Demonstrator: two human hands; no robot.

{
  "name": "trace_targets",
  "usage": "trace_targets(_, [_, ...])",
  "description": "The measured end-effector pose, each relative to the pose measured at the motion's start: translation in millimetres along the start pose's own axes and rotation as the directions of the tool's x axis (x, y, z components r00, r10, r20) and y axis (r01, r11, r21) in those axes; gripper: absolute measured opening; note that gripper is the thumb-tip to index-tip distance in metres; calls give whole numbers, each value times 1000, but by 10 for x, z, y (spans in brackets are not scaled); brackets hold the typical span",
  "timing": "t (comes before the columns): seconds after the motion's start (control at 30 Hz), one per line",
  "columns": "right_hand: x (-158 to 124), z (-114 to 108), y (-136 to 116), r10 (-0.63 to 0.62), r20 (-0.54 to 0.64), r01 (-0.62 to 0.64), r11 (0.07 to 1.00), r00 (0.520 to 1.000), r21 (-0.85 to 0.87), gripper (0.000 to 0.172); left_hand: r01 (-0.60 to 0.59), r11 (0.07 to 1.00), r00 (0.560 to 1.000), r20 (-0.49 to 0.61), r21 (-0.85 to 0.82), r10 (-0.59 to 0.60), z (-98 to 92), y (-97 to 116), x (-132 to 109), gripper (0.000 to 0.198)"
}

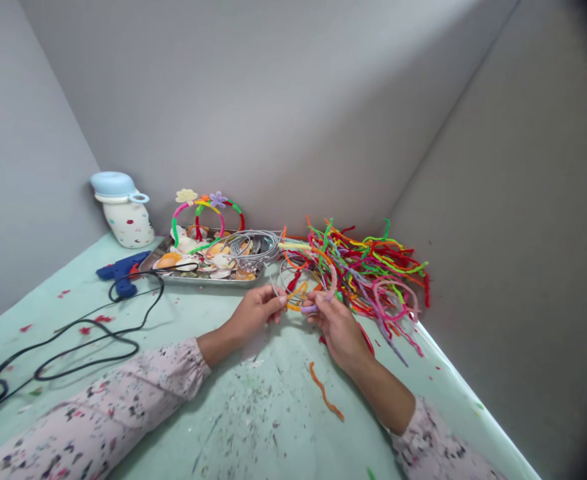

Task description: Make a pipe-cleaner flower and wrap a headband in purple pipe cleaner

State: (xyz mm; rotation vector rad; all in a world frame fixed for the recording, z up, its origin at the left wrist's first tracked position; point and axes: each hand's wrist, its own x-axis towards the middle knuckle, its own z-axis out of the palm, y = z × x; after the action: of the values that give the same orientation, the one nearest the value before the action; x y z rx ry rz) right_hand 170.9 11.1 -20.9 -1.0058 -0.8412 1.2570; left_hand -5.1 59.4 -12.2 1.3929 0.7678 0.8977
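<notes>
Near the middle of the table [253,427], the left hand [262,311], fingers curled in, pinches an orange fuzzy stick [294,307], while at its three o'clock the right hand [338,328], thumb pressed to fingers, grips a lilac fuzzy stick [309,309]. From the hands, a tangled pile of fuzzy sticks [373,257] lies at two o'clock, a tray [213,283] of shells [168,260] at ten.

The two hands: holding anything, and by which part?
The right hand pinches a fuzzy lilac strand near the end facing the left hand. That hand's fingertips meet at an orange strand and grey wire; the exact grip is hidden.
</notes>
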Motion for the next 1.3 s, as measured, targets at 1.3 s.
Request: trace_targets(1.3, [0, -32, 100, -46, 32, 50, 992, 998, -119, 29, 88, 996, 995, -40, -9, -88, 16, -54, 17, 19])
